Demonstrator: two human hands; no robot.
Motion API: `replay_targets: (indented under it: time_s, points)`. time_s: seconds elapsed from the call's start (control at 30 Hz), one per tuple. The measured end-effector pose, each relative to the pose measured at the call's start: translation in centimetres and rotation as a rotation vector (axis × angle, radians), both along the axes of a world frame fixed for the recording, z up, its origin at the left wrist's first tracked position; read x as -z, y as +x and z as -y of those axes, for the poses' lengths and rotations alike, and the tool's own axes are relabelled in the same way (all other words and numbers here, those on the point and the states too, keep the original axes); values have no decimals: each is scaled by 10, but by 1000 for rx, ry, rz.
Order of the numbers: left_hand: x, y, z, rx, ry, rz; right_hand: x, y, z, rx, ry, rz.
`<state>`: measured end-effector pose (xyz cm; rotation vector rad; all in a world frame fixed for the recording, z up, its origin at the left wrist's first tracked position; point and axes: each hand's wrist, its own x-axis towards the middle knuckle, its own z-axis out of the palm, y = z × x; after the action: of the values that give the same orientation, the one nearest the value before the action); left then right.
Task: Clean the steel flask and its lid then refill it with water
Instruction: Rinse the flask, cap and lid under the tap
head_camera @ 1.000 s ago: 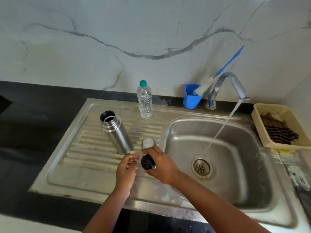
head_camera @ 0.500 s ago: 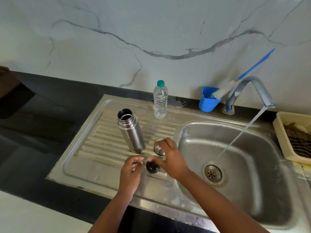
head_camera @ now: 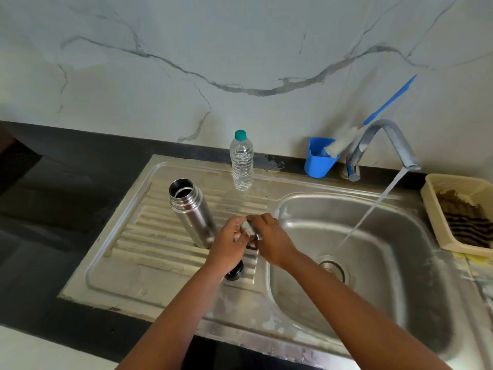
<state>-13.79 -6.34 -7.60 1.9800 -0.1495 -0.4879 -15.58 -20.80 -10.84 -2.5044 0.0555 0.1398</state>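
Where the hands meet at frame centre, the left hand (head_camera: 230,243) and right hand (head_camera: 272,240) both hold the half-hidden steel lid (head_camera: 247,227); the flask (head_camera: 192,212) stands open just left, a black stopper (head_camera: 234,271) partly covered below.

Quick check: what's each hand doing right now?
Left hand: fingers curled on the steel cap, holding it.
Right hand: also gripping the steel cap, from the other side.
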Motion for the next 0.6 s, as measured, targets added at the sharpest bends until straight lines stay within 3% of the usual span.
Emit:
replay_targets:
  time_s: [0.23, 0.4, 0.6]
  points:
    - [-15, -6, 67, 104, -141, 17, -27, -34, 74, 226, 210, 137]
    - [-23, -8, 151, 348, -117, 52, -31, -61, 149, 523, 302, 185]
    - [-31, -14, 237, 516, -46, 167, -33, -82, 213, 817, 824, 144]
